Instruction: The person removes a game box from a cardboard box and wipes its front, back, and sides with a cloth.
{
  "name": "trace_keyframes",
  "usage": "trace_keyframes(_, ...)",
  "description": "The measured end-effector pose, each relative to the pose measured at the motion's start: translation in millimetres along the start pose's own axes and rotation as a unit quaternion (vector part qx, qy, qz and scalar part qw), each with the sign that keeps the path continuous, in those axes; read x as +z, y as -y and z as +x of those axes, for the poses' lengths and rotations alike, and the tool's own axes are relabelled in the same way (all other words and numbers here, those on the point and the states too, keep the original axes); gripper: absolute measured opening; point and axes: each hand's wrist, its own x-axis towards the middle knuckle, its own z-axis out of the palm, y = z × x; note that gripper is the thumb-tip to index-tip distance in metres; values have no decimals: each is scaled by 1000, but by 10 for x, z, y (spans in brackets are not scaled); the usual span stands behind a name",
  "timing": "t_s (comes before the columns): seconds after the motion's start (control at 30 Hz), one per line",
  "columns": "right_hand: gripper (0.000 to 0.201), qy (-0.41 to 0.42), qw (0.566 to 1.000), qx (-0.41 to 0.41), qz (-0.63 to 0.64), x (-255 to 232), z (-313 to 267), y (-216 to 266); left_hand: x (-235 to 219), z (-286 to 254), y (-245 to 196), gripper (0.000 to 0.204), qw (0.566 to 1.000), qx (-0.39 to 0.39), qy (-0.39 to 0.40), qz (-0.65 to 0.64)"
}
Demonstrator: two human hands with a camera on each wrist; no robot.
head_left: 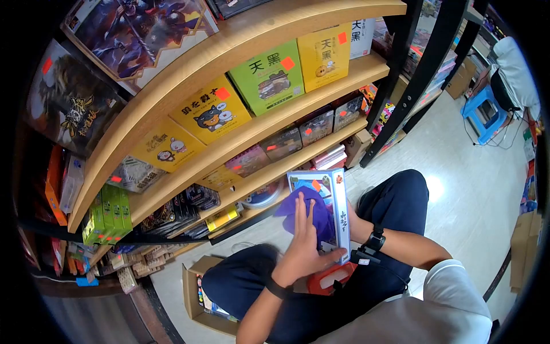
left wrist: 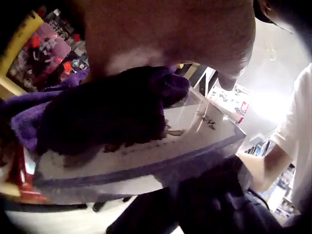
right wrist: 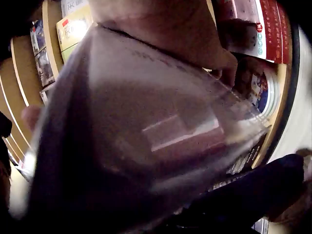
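Note:
A boxed game (head_left: pixel 342 215) with a white-and-blue spine and a glossy surface stands upright over the person's lap. The left hand (head_left: pixel 306 241) presses a purple cloth (head_left: pixel 321 221) flat against the front of the box, its fingers extended and its thumb reaching across the spine. In the left wrist view the cloth (left wrist: pixel 173 87) bunches under the palm, over the box's shiny face (left wrist: pixel 146 161). From behind, the right hand (head_left: pixel 359 228) holds the box, mostly hidden by it in the head view. The right wrist view has this hand (right wrist: pixel 165 29) along the edge of the box's back (right wrist: pixel 146 97).
Curved wooden shelves (head_left: pixel 378 71) with yellow and green game boxes (head_left: pixel 269 80) rise ahead and to the left. An open cardboard carton (head_left: pixel 197 298) sits beside the left knee, and a red item (head_left: pixel 329 279) lies between the legs. A blue stool (head_left: pixel 486 114) stands farther right.

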Motion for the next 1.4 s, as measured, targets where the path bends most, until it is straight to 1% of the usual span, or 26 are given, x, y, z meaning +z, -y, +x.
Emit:
trace_keyframes(0.07, 54, 17, 999, -8, -36, -217, 61, -39, 43, 0, -69, 129, 999, -18, 27, 19)
trace_keyframes(0.1, 58, 26, 998, -10, -54, -175, 61, -35, 60, -4, -65, 129, 1000, -14, 23, -8)
trace_keyframes(0.13, 50, -15, 998, -25, -50, -76, 19, -58, 78, -13, -54, 128, 999, -12, 18, -35)
trace_keyframes(0.17, 50, -21, 998, -29, -41, -70, 43, -67, 91, -15, -49, 127, 998, -9, 13, -62)
trace_keyframes(0.27, 51, -41, 998, -47, -21, -106, 88, -78, 93, -2, -87, 128, 999, -3, 48, -16)
trace_keyframes(0.37, 51, -59, 996, -66, -22, -123, 84, -36, 133, -10, -138, 121, 997, -8, 32, 76)
trace_keyframes(0.43, 51, -67, 995, -72, -31, 10, 77, 39, 169, -13, -115, 115, 999, -35, 10, -13)
trace_keyframes(0.47, 50, -70, 992, -95, -44, 94, 65, 54, 185, -21, -96, 111, 997, -49, -1, -58)
trace_keyframes(0.57, 47, -44, 990, -105, -87, -25, 93, 118, 205, -65, -34, 103, 988, -85, -23, -125)
trace_keyframes(0.6, 48, -121, 976, -135, -124, 24, 124, 116, 190, -65, -33, 98, 981, -81, -56, -170)
trace_keyframes(0.63, 47, -167, 964, -151, -139, -5, 180, 110, 122, -70, -15, 93, 976, -97, -60, -186)
trace_keyframes(0.7, 45, -185, 948, -159, -203, 39, 107, 205, -63, -89, -24, 86, 960, -142, -89, -226)
trace_keyframes(0.73, 41, -165, 952, -140, -217, 33, 86, 271, -87, -120, 72, 81, 953, -89, -154, -245)
trace_keyframes(0.77, 43, -136, 957, -139, -216, 32, 85, 303, -141, -163, 51, 76, 892, -133, -179, -394)
trace_keyframes(0.83, 47, -77, 964, -135, -214, 62, 79, 331, -340, -255, 129, 78, 839, -196, -172, -478)
trace_keyframes(0.87, 42, -69, 960, -168, -211, 120, 69, 293, -370, -270, 135, 77, 848, -181, -176, -466)
trace_keyframes(0.93, 43, -59, 961, -152, -224, 206, 40, 239, -405, -292, 138, 77, 865, -153, -184, -442)
trace_keyframes(1.03, 45, -40, 958, -109, -263, 283, 21, 222, -345, -299, 185, 75, 873, -169, -170, -424)
trace_keyframes(1.07, 46, -33, 955, -92, -280, 290, 15, 237, -336, -294, 173, 73, 858, -185, -174, -446)
trace_keyframes(1.17, 50, -24, 955, -92, -281, 179, 31, 255, -437, -254, 175, 72, 818, -220, -175, -501)
trace_keyframes(1.2, 53, -23, 952, -100, -289, 171, 17, 261, -449, -237, 215, 65, 820, -201, -189, -502)
trace_keyframes(1.27, 59, -21, 945, -117, -306, 184, -29, 297, -453, -213, 224, 61, 814, -218, -212, -494)
trace_keyframes(1.3, 63, -16, 970, -94, -222, 243, -85, 335, -444, -196, 225, 59, 811, -225, -224, -491)
trace_keyframes(1.33, 67, -10, 988, -72, -136, 330, -165, 384, -406, -181, 218, 54, 814, -211, -234, -487)
trace_keyframes(1.37, 72, -5, 998, -48, -49, 368, -209, 417, -377, -158, 197, 54, 816, -211, -240, -482)
trace_keyframes(1.4, 83, -14, 998, -32, -54, 320, -184, 423, -351, -142, 169, 53, 817, -212, -246, -477)
